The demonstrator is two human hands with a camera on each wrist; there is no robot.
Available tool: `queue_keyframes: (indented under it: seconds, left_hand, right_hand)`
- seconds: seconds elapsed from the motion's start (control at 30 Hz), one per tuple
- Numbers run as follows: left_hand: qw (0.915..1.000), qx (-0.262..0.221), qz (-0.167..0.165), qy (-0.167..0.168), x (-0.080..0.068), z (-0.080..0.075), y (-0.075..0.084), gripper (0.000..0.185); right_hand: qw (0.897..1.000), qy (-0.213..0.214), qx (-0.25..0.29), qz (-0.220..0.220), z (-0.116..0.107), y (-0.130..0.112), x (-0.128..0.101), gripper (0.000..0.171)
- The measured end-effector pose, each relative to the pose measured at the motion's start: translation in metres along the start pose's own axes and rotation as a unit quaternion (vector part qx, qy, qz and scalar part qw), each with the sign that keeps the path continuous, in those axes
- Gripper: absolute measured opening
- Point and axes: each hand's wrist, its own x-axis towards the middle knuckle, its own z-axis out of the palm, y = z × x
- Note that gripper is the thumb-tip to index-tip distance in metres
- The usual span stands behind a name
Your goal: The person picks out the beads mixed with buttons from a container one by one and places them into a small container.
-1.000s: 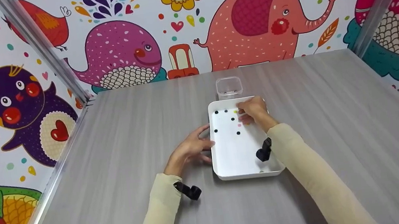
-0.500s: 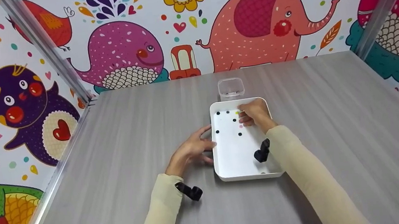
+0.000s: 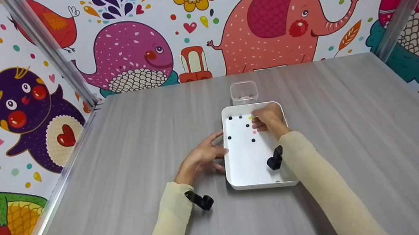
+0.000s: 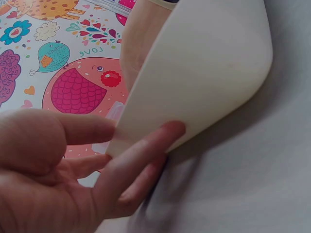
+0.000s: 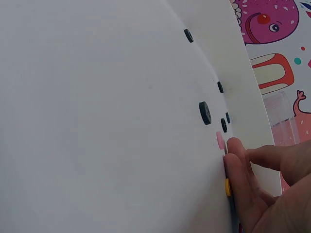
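White plastic fills most of what I see: the tray (image 3: 257,175) sits mid-table on the grey wood-grain table (image 3: 118,151), a handful of small buttons scattered over its far half. Compared with the frames from a second and half a second ago, almost nothing has shifted. My right hand (image 3: 268,118) stays curled over the tray's far right corner, and my left hand (image 3: 201,158) keeps its place against the tray's left wall.

In the right wrist view my fingertips (image 5: 238,160) press down among the buttons, just beside a pink button (image 5: 220,141) and a yellow button (image 5: 227,187). The fingers are bent and close together, but I cannot tell whether they already pinch a button or only touch the tray floor. The black buttons (image 5: 205,112) lie loose, apart from the hand.

My left hand is relaxed, fingers (image 4: 141,160) laid straight along the tray's outer wall, steadying it.

The small clear container (image 3: 244,92) stands just beyond the tray's far edge, untouched.

With so little movement, I judge the pick is slow: the fingers seem to be working at one flat button rather than lifting it.
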Motion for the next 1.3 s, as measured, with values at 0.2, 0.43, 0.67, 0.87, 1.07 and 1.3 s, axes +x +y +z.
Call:
queue_keyframes:
  seconds: [0.2, 0.43, 0.67, 0.87, 1.07, 1.3]
  left_hand:
    - [1.0000, -0.003, 0.002, -0.001, 0.001, 0.000, -0.001, 0.075]
    - [1.0000, -0.006, 0.003, -0.001, 0.001, -0.001, 0.000, 0.074]
    - [1.0000, -0.001, 0.008, -0.004, 0.000, -0.001, 0.001, 0.075]
    - [0.9999, -0.005, 0.010, -0.004, 0.001, 0.000, 0.000, 0.075]
    - [0.9999, -0.004, 0.011, -0.003, 0.001, 0.001, 0.002, 0.074]
    - [0.9999, -0.007, 0.008, -0.006, 0.000, -0.001, 0.000, 0.075]
  right_hand:
    - [1.000, 0.000, -0.001, 0.002, 0.000, 0.000, 0.000, 0.022]
    - [1.000, 0.000, -0.001, 0.002, -0.001, -0.002, 0.001, 0.020]
    - [0.999, -0.021, 0.028, 0.020, 0.000, -0.004, -0.002, 0.024]
    - [0.999, -0.026, 0.038, 0.023, 0.000, -0.006, -0.005, 0.029]
    - [0.998, -0.038, 0.055, 0.021, -0.001, -0.010, -0.008, 0.024]
    - [0.998, -0.048, 0.050, 0.002, 0.002, -0.015, -0.014, 0.023]
